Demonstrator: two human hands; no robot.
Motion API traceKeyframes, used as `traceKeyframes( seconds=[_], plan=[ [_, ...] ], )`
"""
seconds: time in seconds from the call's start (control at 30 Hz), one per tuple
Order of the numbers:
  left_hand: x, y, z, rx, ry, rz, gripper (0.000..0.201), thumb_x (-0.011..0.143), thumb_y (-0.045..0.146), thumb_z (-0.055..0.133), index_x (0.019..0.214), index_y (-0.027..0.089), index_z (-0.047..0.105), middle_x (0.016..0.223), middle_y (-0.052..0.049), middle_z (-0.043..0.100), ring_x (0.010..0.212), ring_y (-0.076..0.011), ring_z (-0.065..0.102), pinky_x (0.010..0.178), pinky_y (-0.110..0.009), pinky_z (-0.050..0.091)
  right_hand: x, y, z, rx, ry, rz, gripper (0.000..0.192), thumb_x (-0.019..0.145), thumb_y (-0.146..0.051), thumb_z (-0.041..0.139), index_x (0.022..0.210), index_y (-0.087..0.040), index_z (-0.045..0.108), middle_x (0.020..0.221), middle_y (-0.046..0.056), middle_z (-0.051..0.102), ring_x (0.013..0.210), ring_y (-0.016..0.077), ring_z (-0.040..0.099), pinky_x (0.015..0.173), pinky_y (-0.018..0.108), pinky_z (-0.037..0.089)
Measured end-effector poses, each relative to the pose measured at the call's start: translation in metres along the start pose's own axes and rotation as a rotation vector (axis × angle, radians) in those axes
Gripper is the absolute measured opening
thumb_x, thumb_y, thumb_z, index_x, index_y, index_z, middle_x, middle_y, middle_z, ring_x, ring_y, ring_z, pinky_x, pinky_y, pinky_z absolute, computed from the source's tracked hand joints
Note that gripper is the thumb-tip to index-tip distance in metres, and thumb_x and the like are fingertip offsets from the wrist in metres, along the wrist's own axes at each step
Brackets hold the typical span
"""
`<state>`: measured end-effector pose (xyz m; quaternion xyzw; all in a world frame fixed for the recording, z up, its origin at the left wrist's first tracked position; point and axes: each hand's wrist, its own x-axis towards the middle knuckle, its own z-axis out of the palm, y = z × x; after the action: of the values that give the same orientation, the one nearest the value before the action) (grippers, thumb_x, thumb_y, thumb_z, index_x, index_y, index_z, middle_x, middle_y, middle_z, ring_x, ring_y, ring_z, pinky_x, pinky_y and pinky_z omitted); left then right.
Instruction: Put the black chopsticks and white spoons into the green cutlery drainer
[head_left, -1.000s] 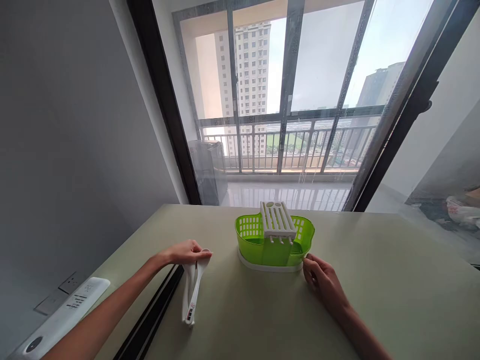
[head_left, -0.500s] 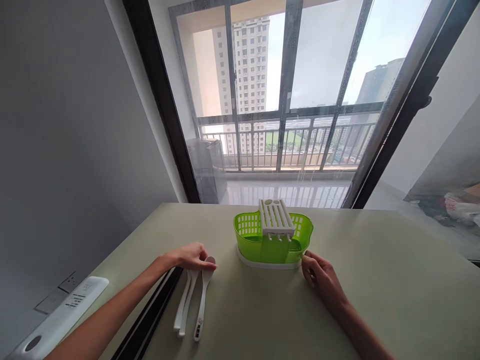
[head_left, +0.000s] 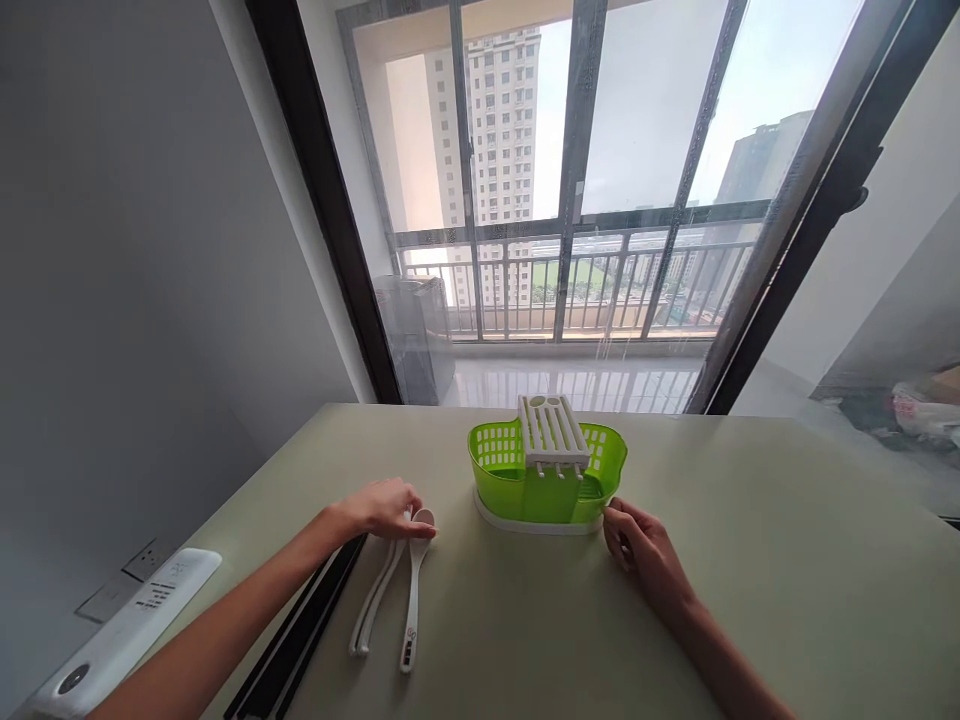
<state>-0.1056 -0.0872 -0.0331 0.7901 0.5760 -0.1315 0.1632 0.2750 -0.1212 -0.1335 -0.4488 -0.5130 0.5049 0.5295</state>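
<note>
Under my left hand [head_left: 390,510] lie several white spoons, with their bowl ends at my fingers and their handles pointing toward me. My thumb lies across the bowl of the rightmost white spoon [head_left: 412,610], which has small dark markings at its handle end. Two more white spoons [head_left: 376,600] lie close together to its left, their bowls hidden by my hand. A green cutlery basket [head_left: 551,500] with a white slatted rack [head_left: 553,432] on top and a white base stands upright. My right hand [head_left: 641,548], fingers curled closed, touches the basket's lower right end.
Long black strips [head_left: 304,630] run along the table under my left forearm. A white elongated device [head_left: 131,635] with dark markings is at the left edge. The pale table [head_left: 750,560] ends at the far side before a glass door and balcony. A grey wall stands at left.
My left hand has shifted slightly right, and the spoons have moved with it; the rightmost spoon's handle has swung right. My right hand and the basket stay in place.
</note>
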Motion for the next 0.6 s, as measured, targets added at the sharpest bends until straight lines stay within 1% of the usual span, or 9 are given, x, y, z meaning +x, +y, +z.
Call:
traceKeyframes(
  seconds=[0.1,0.27,0.33,0.47,0.6],
  plan=[
    [-0.004,0.006,-0.004,0.063,-0.007,-0.037,0.057,0.074,0.079,0.059,0.078,0.025,0.075,0.078,-0.008,0.075,0.077,-0.0274,0.068,0.067,-0.032,0.044,0.000,0.003,-0.001,0.018,-0.013,0.003,0.049,0.090,-0.057,0.060,0.059,-0.024,0.042,0.051,-0.006,0.039,0.050,0.0117,0.029,0.050,0.026,0.025],
    [-0.007,0.015,-0.008,0.150,-0.028,-0.112,0.056,0.073,0.077,0.062,0.093,0.026,0.075,0.105,-0.011,0.077,0.099,-0.0333,0.070,0.081,-0.038,0.048,0.000,0.003,-0.002,0.003,-0.008,0.006,0.048,0.090,-0.056,0.060,0.058,-0.024,0.042,0.051,-0.005,0.039,0.050,0.0122,0.031,0.050,0.027,0.026],
    [-0.008,0.020,-0.009,0.174,-0.042,-0.139,0.057,0.072,0.076,0.064,0.097,0.026,0.075,0.108,-0.013,0.077,0.102,-0.0347,0.070,0.084,-0.039,0.049,0.000,0.003,-0.002,-0.005,-0.007,0.004,0.049,0.089,-0.057,0.060,0.058,-0.024,0.043,0.051,-0.005,0.039,0.050,0.0124,0.030,0.049,0.027,0.026],
    [-0.010,0.029,-0.013,0.205,-0.077,-0.187,0.065,0.069,0.078,0.065,0.104,0.023,0.074,0.106,-0.017,0.076,0.100,-0.0386,0.070,0.082,-0.043,0.050,0.001,0.004,-0.002,-0.010,-0.008,-0.005,0.048,0.089,-0.056,0.059,0.057,-0.024,0.042,0.050,-0.005,0.038,0.051,0.0125,0.030,0.051,0.027,0.026],
    [-0.012,0.040,-0.025,0.209,-0.073,-0.230,0.074,0.069,0.080,0.064,0.110,0.019,0.072,0.109,-0.022,0.076,0.100,-0.0409,0.070,0.083,-0.046,0.051,0.001,0.001,-0.001,-0.016,-0.008,-0.008,0.047,0.089,-0.055,0.059,0.058,-0.024,0.042,0.051,-0.005,0.039,0.051,0.0127,0.032,0.052,0.027,0.026]
  ],
)
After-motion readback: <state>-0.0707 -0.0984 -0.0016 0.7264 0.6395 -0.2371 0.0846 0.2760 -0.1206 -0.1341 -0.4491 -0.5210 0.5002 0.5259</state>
